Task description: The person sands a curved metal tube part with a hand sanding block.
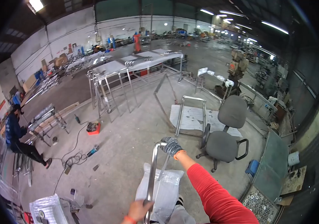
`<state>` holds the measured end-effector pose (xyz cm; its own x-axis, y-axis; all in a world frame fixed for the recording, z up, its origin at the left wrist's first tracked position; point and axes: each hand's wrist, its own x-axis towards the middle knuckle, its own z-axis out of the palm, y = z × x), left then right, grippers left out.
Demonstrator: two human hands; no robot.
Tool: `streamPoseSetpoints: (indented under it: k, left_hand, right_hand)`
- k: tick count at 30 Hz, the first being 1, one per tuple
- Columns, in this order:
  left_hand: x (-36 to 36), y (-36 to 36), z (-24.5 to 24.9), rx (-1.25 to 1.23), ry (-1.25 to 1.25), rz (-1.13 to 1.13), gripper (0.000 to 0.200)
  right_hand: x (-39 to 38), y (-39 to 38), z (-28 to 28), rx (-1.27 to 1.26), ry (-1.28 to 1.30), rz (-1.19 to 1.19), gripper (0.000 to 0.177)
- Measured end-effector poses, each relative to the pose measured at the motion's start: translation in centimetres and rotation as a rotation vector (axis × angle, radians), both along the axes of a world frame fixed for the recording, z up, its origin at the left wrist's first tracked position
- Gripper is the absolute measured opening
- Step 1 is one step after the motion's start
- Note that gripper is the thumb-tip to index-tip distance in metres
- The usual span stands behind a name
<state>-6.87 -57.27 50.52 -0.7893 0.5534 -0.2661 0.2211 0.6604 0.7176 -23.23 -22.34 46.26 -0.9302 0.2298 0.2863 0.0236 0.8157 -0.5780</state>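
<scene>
The right grip [171, 146], in a grey knit glove with an orange band at its wrist, is closed around the upper bend of a shiny metal tube frame [152, 175]. The left grip [139, 211], ungloved and also banded in orange, is wrapped around the same frame lower down, its thumb lying across the tube. The frame stands upright with a slight tilt between the two grips; one leg runs down to the left grip, and a thinner one slants down from near the right grip, in front of a white wrapped bundle [169, 190] on the floor [122, 164]. Beyond the right grip, a second metal frame [179, 118] lies on a pale striped sheet [221, 124]. To the right of that grip is a grey office chair [233, 111], with a blue container [252, 167] farther right and a tray of round metal pieces [259, 203] nearer the wearer. Left of both grips, a blue power tool [92, 151] lies near a tangled cable [71, 160], and a red bin [94, 129] is a little farther off. Well beyond the grips, a long tabletop [109, 67] carries metal parts. Far to the left, a person in dark clothes [13, 128] sits beside a workpiece [42, 116].
</scene>
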Motion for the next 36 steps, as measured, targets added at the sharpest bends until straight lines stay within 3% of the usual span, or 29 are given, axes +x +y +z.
streamPoseSetpoints:
  k: [2,4,6,14,16,19,21,22,26,30,32,36]
  left_hand:
    - [1.9,-0.8,1.8,-0.028,0.015,-0.022,0.047]
    - [1.9,0.0,2.1,0.092,-0.272,0.107,0.045]
    - [-0.2,2.4,2.7,0.111,-0.121,0.076,0.045]
    - [-16.4,14.6,-1.4,0.099,0.208,0.076,0.053]
    - [-16.3,14.7,-2.1,0.288,-0.023,0.147,0.052]
    - [-11.0,9.8,-1.6,0.228,-0.209,0.155,0.045]
    - [-5.5,4.6,-0.4,0.374,-0.447,0.067,0.029]
    - [-3.3,2.1,-0.1,0.322,-0.488,0.012,0.027]
    - [1.7,-2.2,-0.7,0.470,-0.799,0.122,0.024]
    - [-2.1,3.1,-1.7,0.582,-0.836,0.081,0.028]
    - [-5.2,7.5,-1.8,0.637,-0.771,0.066,0.029]
    - [-12.5,16.6,-1.4,0.660,-0.776,0.062,0.028]
  right_hand:
    - [0.5,0.2,-0.3,0.074,-0.014,0.043,0.028]
    - [1.3,0.5,-0.6,0.090,0.058,0.001,0.029]
    - [1.9,0.3,0.7,0.067,-0.054,0.022,0.028]
    - [3.6,-0.5,2.0,0.078,-0.039,-0.001,0.027]
    - [3.8,-0.5,3.0,0.111,-0.182,-0.065,0.026]
    - [3.3,0.2,2.1,0.073,-0.186,-0.050,0.025]
    - [3.7,0.4,1.8,0.124,-0.095,-0.049,0.024]
    - [4.0,0.6,1.7,0.122,-0.099,-0.041,0.024]
    - [4.1,1.3,1.1,0.156,-0.232,-0.028,0.028]
    - [4.6,2.4,1.2,0.110,-0.185,-0.086,0.029]
    - [5.0,2.6,0.9,0.220,-0.136,-0.061,0.027]
    - [6.3,3.0,0.4,0.168,-0.041,-0.056,0.029]
